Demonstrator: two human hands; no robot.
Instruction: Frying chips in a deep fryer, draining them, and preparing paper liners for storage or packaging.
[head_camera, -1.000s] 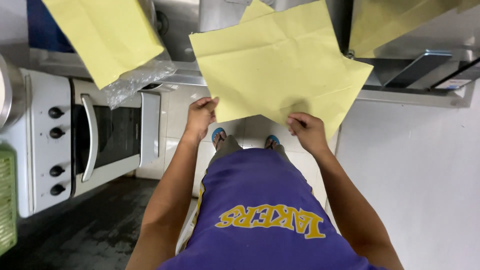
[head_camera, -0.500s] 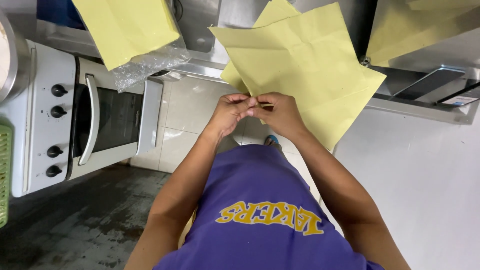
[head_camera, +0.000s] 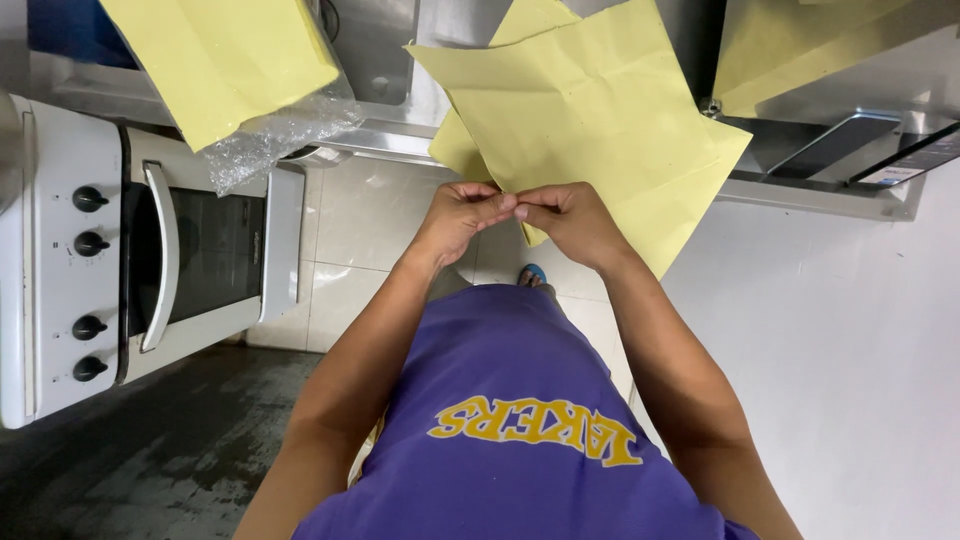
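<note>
Yellow creased paper envelope (head_camera: 600, 110) overhanging steel tabletop (head_camera: 400, 130) edge, lower corner pinched between left hand (head_camera: 462, 215) and right hand (head_camera: 565, 218); corner-folding step apparently, next needing firm crease.

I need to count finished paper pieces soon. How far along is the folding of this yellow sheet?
Done: the yellow paper sheet already shows creases and a folded layer behind it. In hand: the left hand and right hand meet fingertip to fingertip, pinching its lower edge together. Left: the sheet is mostly spread out on the steel counter; another yellow sheet lies untouched by the bubble wrap.
</note>
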